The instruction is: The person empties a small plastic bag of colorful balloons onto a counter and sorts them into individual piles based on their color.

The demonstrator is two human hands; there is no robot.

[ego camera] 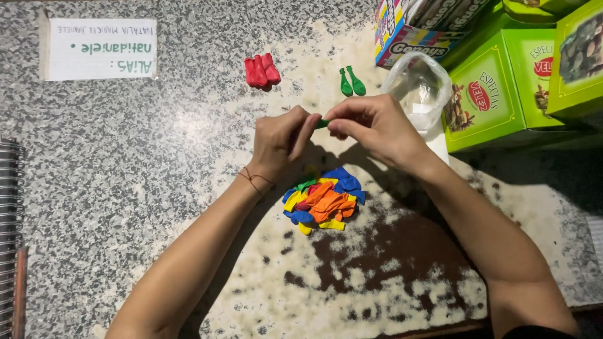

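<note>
My left hand (281,139) and my right hand (374,125) meet over the middle of the granite counter (138,188), both pinching one small green balloon (322,123) between their fingertips. Just below the hands lies a pile of uninflated balloons (323,199) in blue, orange, yellow, red and green. Farther back, a few red balloons (261,71) lie together, and two green balloons (352,82) lie side by side to their right.
A clear plastic bag (419,88) sits behind my right hand. Green cardboard boxes (502,88) and a colourful box (408,31) stand at the back right. A white paper note (100,49) lies at the back left. A spiral-bound notebook edge (11,238) shows at the left.
</note>
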